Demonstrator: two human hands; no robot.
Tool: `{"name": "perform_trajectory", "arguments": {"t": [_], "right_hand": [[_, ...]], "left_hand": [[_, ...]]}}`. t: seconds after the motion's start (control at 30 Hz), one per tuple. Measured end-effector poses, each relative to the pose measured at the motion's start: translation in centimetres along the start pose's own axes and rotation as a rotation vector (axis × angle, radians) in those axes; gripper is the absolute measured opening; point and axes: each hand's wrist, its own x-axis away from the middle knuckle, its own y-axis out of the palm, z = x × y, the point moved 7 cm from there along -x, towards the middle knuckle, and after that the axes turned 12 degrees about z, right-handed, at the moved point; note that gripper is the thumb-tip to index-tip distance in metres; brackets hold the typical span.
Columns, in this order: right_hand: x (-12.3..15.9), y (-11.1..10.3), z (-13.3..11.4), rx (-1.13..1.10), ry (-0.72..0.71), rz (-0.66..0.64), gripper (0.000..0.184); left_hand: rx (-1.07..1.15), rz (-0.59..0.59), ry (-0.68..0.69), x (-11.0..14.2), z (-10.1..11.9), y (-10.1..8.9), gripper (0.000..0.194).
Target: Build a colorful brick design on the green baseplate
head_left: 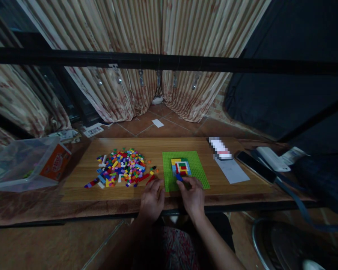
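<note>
A green baseplate point(195, 168) lies on the wooden board point(146, 144), with a small patch of yellow, red, green and blue bricks point(180, 166) built on it. My right hand point(193, 197) rests on the plate's near edge, its fingers pinched on a blue brick point(179, 177) just below the patch. My left hand point(152, 200) lies on the board beside the plate's near left corner, fingers curled loosely, nothing visible in it. A pile of several loose coloured bricks point(121, 167) spreads to its left.
A clear plastic box point(25, 163) with an orange label stands at the left. A white paper sheet point(232, 170), a dark phone point(255, 166) and a white device point(272, 158) lie at the right. A black bar point(169, 62) crosses overhead; curtains hang behind.
</note>
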Motion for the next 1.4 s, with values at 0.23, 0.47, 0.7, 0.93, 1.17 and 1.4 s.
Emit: {"name": "perform_trajectory", "arguments": {"t": [0.23,0.47,0.7,0.93,1.17,1.4], "right_hand": [[-0.3,2.2,-0.6,0.165,-0.083,0.070,0.028],[0.0,2.8,-0.2,0.301,-0.103,0.071,0.026],[-0.2,2.5,-0.1,0.274,-0.166,0.060,0.030],[-0.1,2.6,-0.5,0.291,-0.246,0.046,0.025],[0.3,2.2,-1.3,0.312,-0.256,0.079,0.024],[2.6,4.1,-3.6,0.235,-0.319,-0.106,0.020]], "left_hand": [[0.214,-0.127,-0.194,-1.3,0.8,3.4,0.044],[0.197,-0.217,-0.225,-2.0,0.8,5.1,0.051],[0.175,-0.208,-0.193,-2.1,1.2,5.1,0.051],[0.159,-0.207,-0.187,-2.2,1.2,5.1,0.051],[0.170,-0.139,-0.200,-1.5,1.0,3.3,0.047],[-0.102,0.067,-0.235,-0.2,-2.5,-3.2,0.031]]}}
